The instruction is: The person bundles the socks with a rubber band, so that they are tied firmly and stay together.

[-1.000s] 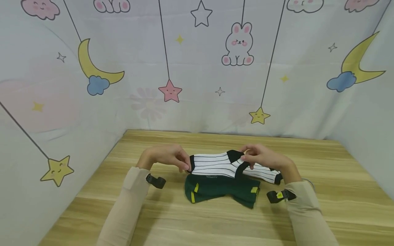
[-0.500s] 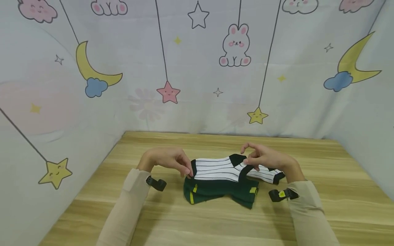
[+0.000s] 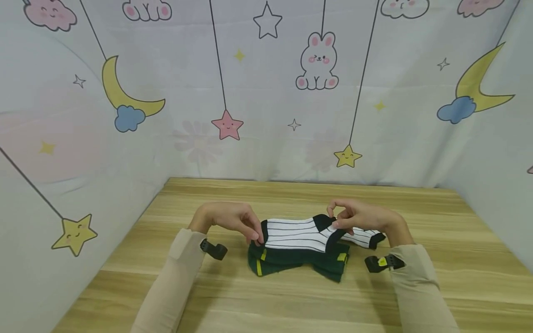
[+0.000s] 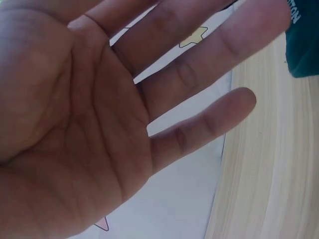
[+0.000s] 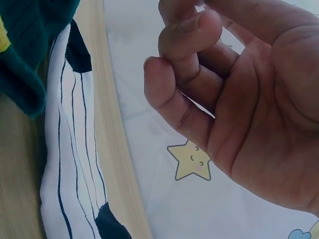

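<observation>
A white sock (image 3: 291, 233) with thin dark stripes and black toe, heel and cuff is stretched sideways between both hands in the head view. My left hand (image 3: 233, 219) pinches its black toe end. At the other end, my right hand (image 3: 366, 219) pinches the black cuff near the heel, with thumb and a finger together. The sock overlaps the far part of dark green socks (image 3: 300, 260) with yellow marks, which lie flat on the table. A second striped sock (image 3: 360, 237) lies behind, under the right hand; the right wrist view shows its length (image 5: 70, 149).
The wood-grain table (image 3: 266, 300) runs back to a pale curtain (image 3: 266, 152) printed with stars, moons and rabbits. Black wrist straps with cameras sit on the left wrist (image 3: 214, 249) and the right wrist (image 3: 379, 263).
Both hands have brought the held striped sock nearer to the body and slightly right. It now covers more of the green socks, hiding their white lettering in the head view.
</observation>
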Action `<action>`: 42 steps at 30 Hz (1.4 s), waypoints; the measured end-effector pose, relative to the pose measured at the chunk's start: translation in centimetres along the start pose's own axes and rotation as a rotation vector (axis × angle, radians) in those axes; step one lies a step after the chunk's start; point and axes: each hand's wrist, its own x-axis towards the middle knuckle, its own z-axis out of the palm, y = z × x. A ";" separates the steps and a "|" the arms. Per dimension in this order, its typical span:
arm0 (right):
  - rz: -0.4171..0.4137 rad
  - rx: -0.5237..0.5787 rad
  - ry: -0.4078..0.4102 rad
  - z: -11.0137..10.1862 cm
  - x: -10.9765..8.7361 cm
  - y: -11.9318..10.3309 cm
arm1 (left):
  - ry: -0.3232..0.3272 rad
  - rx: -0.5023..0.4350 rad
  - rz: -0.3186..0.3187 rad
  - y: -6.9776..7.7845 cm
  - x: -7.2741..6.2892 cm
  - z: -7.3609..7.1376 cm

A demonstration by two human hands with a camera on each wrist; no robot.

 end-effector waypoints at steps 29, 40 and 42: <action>-0.153 -0.025 -0.181 -0.5 -0.1 0.8 | -0.110 -0.017 -0.067 0.1 1.0 0.3; -0.014 0.015 -0.210 -0.4 -0.1 1.1 | -0.145 -0.007 -0.131 0.0 1.9 1.0; 0.013 0.016 -0.205 -0.3 0.0 1.2 | -0.144 -0.006 -0.141 -0.1 1.9 1.1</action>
